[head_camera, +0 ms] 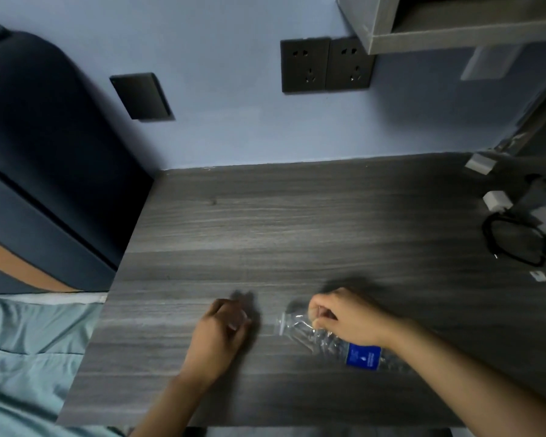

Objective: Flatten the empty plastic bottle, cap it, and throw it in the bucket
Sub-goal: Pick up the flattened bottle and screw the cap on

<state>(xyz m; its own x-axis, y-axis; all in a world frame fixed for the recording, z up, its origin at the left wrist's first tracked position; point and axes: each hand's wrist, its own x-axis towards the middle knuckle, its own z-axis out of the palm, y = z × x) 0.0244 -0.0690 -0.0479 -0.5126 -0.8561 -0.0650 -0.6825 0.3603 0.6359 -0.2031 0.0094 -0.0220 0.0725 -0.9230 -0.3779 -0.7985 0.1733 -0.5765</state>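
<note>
Crushed plastic bottle [331,339] lying on its side near the front edge of the desk [265,222], right of centre, neck pointing left. The right hand [347,316] presses down on it, fingers curled around the upper body. The left hand [224,326], blurred, is loosely closed just left of the neck — whether it holds a cap cannot be told. Risk: released pressure would likely let the bottle spring back before capping. Desk centre and back are open; a black cable [514,241] lies at the right edge. No bucket visible.
</note>
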